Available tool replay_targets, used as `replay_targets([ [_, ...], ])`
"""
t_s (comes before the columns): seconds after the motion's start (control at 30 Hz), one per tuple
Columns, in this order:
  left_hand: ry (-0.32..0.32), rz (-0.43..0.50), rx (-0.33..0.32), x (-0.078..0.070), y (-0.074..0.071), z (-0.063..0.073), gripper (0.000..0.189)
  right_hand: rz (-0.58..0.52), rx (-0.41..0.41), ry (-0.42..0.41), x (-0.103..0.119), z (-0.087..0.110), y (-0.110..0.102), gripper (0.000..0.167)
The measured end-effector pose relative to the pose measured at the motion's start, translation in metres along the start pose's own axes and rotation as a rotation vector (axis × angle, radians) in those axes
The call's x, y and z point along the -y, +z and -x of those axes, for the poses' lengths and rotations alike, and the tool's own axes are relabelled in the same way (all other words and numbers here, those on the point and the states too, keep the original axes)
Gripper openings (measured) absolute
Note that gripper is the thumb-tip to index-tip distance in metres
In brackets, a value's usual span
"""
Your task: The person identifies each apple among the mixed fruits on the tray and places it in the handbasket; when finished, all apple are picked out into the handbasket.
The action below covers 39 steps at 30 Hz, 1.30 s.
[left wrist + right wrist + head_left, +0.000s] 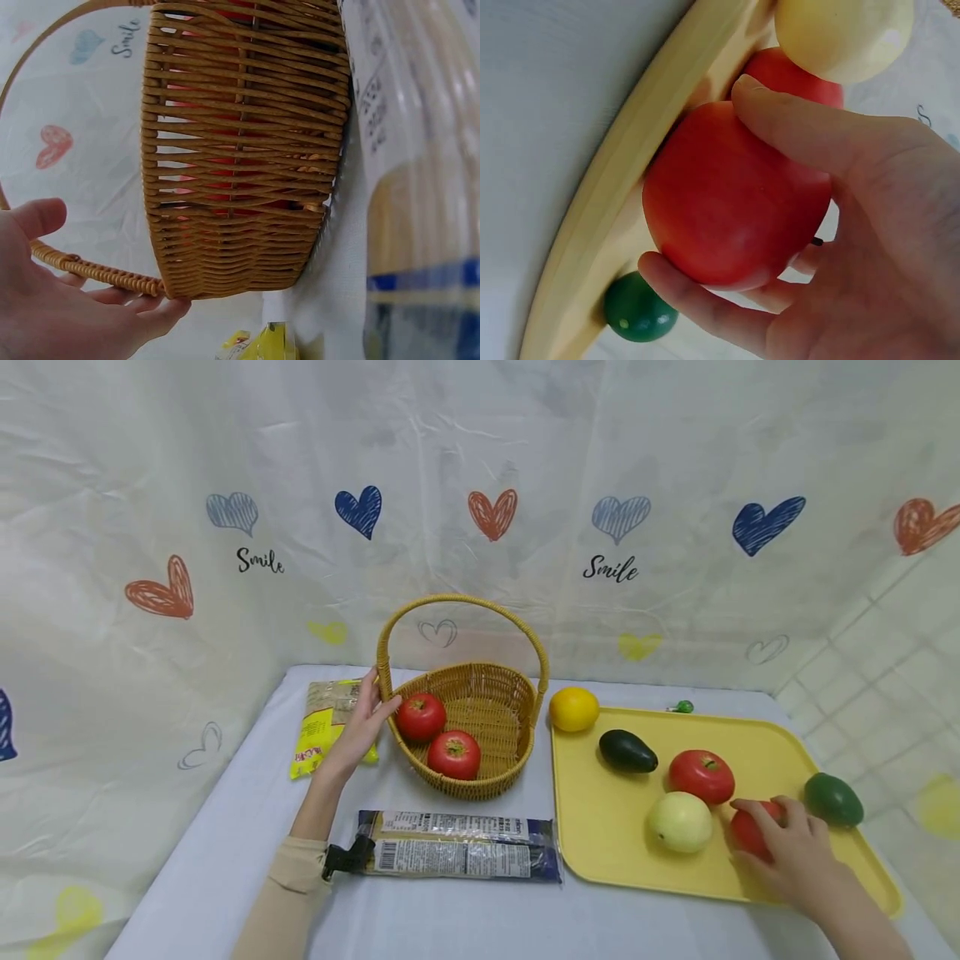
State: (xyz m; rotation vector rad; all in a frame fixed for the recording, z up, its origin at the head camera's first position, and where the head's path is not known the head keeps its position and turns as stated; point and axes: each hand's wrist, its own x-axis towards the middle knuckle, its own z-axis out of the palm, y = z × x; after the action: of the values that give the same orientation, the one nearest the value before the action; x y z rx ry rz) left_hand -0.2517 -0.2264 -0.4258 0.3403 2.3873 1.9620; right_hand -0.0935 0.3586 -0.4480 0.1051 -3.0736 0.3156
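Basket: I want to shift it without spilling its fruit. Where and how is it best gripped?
Probably the top of its handle, from above: the arch stands upright and bare there. Both red fruits inside the basket sit toward its left, so it may tilt that way; the left hand, at the handle's left foot, could steady it.

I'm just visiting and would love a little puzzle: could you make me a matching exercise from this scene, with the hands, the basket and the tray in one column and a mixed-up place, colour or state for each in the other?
Column one
1. Left hand
2. Right hand
3. Wicker basket
4. Tray

Column two
A. Has two red apples inside
B. Grips a red fruit
C. Yellow, with a pale round fruit on it
D. At the base of an arched handle

Right pairs: 1-D, 2-B, 3-A, 4-C
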Motion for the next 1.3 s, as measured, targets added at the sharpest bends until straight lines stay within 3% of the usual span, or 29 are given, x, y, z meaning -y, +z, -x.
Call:
replay_targets([
  [0.1,0.013,-0.008,0.001,-0.001,-0.001,-0.001,0.075,0.005,-0.044,-0.007,0.003,0.001,-0.004,0.065],
  [0.27,0.030,-0.009,-0.002,-0.002,-0.003,-0.002,0.072,0.031,-0.246,-0.086,0.014,-0.001,-0.010,0.069],
  [0.33,0.031,-0.004,-0.001,-0.003,-0.003,-0.003,0.072,0.031,-0.281,-0.101,0.020,-0.003,-0.014,0.071],
  [0.53,0.026,-0.004,0.008,-0.004,-0.002,-0.002,0.073,-0.037,-0.238,-0.154,0.050,-0.005,-0.025,0.076],
  [0.7,0.027,-0.001,-0.001,-0.003,-0.003,-0.001,0.072,-0.092,-0.269,-0.249,0.078,-0.010,-0.030,0.079],
  [1.3,0.013,0.017,0.010,0.004,-0.001,-0.002,0.071,-0.093,-0.200,-0.414,0.143,-0.032,-0.015,0.077],
])
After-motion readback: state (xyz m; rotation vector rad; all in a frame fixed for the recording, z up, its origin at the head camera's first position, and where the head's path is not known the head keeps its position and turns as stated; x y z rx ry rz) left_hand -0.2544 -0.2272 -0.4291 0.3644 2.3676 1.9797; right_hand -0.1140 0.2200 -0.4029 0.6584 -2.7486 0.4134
